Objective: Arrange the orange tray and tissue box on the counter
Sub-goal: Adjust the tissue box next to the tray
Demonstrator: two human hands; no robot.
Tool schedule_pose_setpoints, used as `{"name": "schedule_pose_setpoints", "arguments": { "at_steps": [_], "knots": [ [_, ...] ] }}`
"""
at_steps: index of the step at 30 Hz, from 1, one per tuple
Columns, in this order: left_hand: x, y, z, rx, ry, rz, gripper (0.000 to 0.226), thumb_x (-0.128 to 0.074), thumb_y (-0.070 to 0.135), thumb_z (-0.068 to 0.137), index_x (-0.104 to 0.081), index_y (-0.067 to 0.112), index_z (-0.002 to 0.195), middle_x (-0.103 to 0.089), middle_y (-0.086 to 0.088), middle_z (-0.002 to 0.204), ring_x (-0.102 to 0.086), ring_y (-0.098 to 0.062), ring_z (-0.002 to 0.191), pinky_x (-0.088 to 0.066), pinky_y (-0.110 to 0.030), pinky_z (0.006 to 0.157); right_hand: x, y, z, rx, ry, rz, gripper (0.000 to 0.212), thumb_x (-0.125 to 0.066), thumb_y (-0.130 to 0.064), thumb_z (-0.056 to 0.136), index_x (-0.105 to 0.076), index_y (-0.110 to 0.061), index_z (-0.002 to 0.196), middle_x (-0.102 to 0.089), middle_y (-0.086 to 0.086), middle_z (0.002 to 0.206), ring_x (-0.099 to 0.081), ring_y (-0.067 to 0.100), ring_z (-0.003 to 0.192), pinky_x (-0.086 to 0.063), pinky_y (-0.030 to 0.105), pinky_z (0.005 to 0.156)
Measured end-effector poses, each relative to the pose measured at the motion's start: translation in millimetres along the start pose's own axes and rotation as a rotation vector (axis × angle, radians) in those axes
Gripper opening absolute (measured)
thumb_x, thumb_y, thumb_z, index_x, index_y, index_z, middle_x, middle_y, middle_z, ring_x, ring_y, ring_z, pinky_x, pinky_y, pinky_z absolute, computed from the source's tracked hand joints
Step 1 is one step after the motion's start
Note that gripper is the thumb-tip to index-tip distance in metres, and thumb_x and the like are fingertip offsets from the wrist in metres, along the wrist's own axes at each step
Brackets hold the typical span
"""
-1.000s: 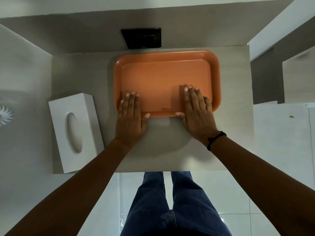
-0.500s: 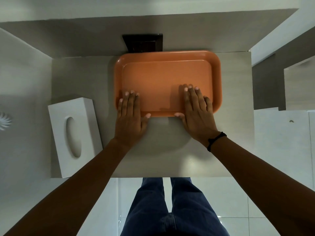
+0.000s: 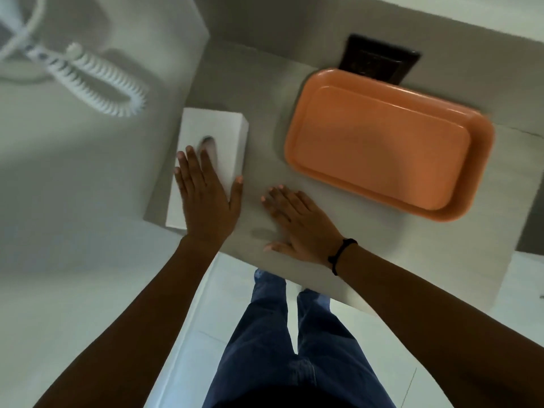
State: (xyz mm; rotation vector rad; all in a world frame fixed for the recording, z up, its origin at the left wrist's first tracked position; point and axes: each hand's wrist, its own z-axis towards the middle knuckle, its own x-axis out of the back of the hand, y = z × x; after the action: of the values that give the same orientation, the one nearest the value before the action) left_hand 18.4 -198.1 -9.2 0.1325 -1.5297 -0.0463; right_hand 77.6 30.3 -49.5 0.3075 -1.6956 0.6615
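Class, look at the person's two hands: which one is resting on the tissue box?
The left hand lies flat on the white tissue box. The right hand, the one with the black wristband, rests on the bare counter instead.

The near half of the tissue box (image 3: 212,134), with part of its oval slot, is being covered by the left hand (image 3: 206,201). The dark wall plate (image 3: 379,63) is being partly hidden by the orange tray (image 3: 382,145), its detail being blurred. The coiled cord (image 3: 97,83) is being cut off at the picture's left edge.

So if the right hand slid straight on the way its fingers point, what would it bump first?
Probably the tissue box. The right hand lies flat on the counter, fingers aimed up-left toward the box's near corner and the left hand on it. The blur makes this uncertain.
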Motion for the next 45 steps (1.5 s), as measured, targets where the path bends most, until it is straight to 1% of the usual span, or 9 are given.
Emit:
{"name": "schedule_pose_setpoints", "arguments": {
  "at_steps": [4,7,12,21,25,31,41,43,45],
  "knots": [
    [-4,-13,-8,0.077,-0.032,0.021,0.111,-0.044,0.077,0.100,-0.013,-0.003,0.170,-0.014,-0.027,0.178,-0.011,-0.044,0.167,-0.012,-0.056,0.137,-15,6,4,0.035,-0.017,-0.062,0.102,-0.040,-0.084,0.099,-0.026,-0.015,0.173,-0.026,0.015,0.180,-0.027,0.036,0.167,-0.028,0.058,0.134],
    [-8,-12,-7,0.083,-0.041,0.050,0.119,-0.042,0.084,0.095,-0.013,-0.005,0.169,-0.016,-0.026,0.178,-0.014,-0.042,0.167,-0.013,-0.056,0.137,-22,7,3,0.044,0.011,-0.092,0.098,-0.037,-0.083,0.100,-0.023,-0.019,0.173,-0.024,0.015,0.181,-0.026,0.036,0.167,-0.022,0.059,0.136],
    [-9,-12,-4,0.068,-0.034,0.085,0.107,-0.033,0.077,0.103,-0.014,-0.006,0.169,-0.016,-0.027,0.178,-0.015,-0.043,0.166,-0.017,-0.056,0.136,-25,7,4,0.046,0.035,-0.094,0.095,-0.035,-0.081,0.102,-0.022,-0.020,0.174,-0.025,0.015,0.180,-0.028,0.037,0.166,-0.023,0.058,0.136],
    [-12,-17,43,-0.038,-0.046,0.045,0.105,-0.037,0.071,0.105,-0.010,-0.007,0.169,-0.013,-0.028,0.178,-0.013,-0.042,0.167,-0.015,-0.055,0.137,-29,7,4,0.034,0.057,-0.085,0.096,-0.037,-0.080,0.101,-0.019,-0.022,0.174,-0.023,0.014,0.181,-0.022,0.035,0.169,-0.014,0.054,0.138],
    [-13,-17,75,-0.085,-0.045,0.044,0.106,-0.038,0.074,0.103,-0.013,-0.007,0.169,-0.016,-0.027,0.178,-0.016,-0.042,0.166,-0.015,-0.055,0.137,-32,8,2,0.029,0.054,-0.073,0.096,-0.039,-0.080,0.100,-0.019,-0.023,0.175,-0.022,0.013,0.182,-0.020,0.034,0.169,-0.017,0.056,0.138],
    [-14,-14,115,-0.117,-0.054,0.034,0.108,-0.034,0.076,0.102,-0.011,-0.005,0.169,-0.016,-0.026,0.178,-0.016,-0.040,0.167,-0.013,-0.053,0.137,-33,8,3,0.026,0.056,-0.058,0.096,-0.037,-0.080,0.101,-0.016,-0.023,0.175,-0.019,0.013,0.182,-0.018,0.034,0.170,-0.014,0.054,0.139],
    [-17,-11,145,-0.137,-0.070,0.022,0.112,-0.031,0.081,0.099,-0.008,-0.002,0.170,-0.013,-0.022,0.180,-0.013,-0.039,0.168,-0.009,-0.050,0.136,-32,8,3,0.034,0.031,-0.035,0.097,-0.038,-0.080,0.100,-0.013,-0.024,0.175,-0.016,0.013,0.183,-0.018,0.033,0.170,-0.015,0.054,0.138],
    [-14,-10,146,-0.137,-0.077,0.004,0.113,-0.033,0.081,0.099,-0.007,-0.002,0.171,-0.011,-0.021,0.180,-0.011,-0.038,0.168,-0.007,-0.048,0.136,-30,7,3,0.039,0.049,-0.027,0.098,-0.040,-0.081,0.100,-0.016,-0.023,0.175,-0.020,0.014,0.182,-0.021,0.033,0.169,-0.019,0.055,0.137],
    [-9,-9,144,-0.137,-0.089,-0.051,0.113,-0.036,0.080,0.099,-0.007,-0.001,0.171,-0.010,-0.021,0.181,-0.010,-0.037,0.168,-0.004,-0.046,0.136,-25,5,3,0.027,0.060,-0.016,0.099,-0.043,-0.082,0.098,-0.024,-0.021,0.174,-0.027,0.015,0.180,-0.027,0.035,0.167,-0.028,0.057,0.135]
  ]
}}
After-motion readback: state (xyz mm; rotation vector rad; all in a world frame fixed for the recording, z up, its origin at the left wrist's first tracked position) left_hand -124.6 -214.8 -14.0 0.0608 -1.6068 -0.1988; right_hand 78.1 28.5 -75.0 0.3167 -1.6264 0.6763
